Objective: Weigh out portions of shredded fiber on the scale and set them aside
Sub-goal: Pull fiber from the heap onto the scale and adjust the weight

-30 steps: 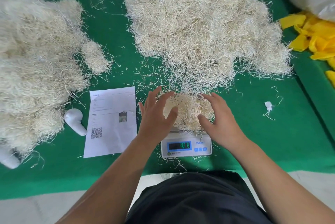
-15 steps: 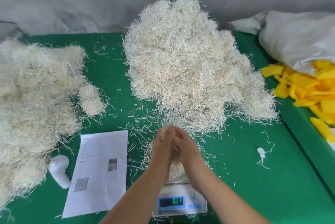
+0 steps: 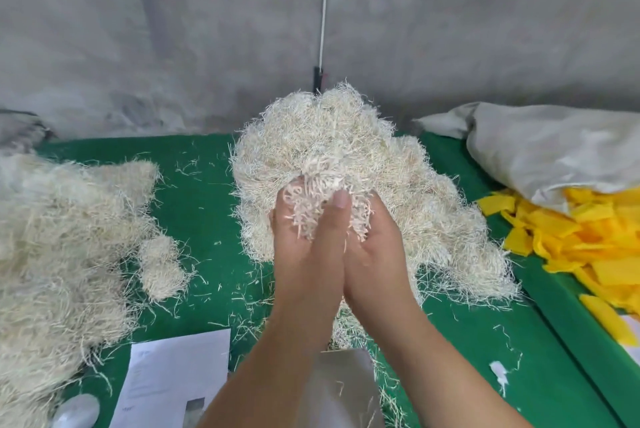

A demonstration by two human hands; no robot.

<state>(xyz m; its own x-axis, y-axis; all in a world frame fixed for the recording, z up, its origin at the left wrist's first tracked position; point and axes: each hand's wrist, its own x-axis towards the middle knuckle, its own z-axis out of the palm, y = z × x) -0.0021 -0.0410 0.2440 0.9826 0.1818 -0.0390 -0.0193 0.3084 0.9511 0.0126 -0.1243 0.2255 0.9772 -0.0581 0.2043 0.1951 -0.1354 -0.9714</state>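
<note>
I am cupping the weighed portion [image 3: 322, 192] between left hand [image 3: 304, 254] and right hand [image 3: 377, 254], grip pressed together, above the scale [image 3: 343, 389]; next, I judge, carrying it leftward to the set-aside heap [image 3: 65, 237].

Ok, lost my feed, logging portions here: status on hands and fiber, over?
Left hand and right hand cupped together, gripping one fiber portion, lifted above the scale pan. Big fiber pile behind. Nothing in the way.

A green tabletop [image 3: 207, 220] carries fiber heaps at center [image 3: 433, 220] and left [image 3: 52, 254], white paper [image 3: 173, 375] near, yellow strips [image 3: 571, 247] right.
</note>
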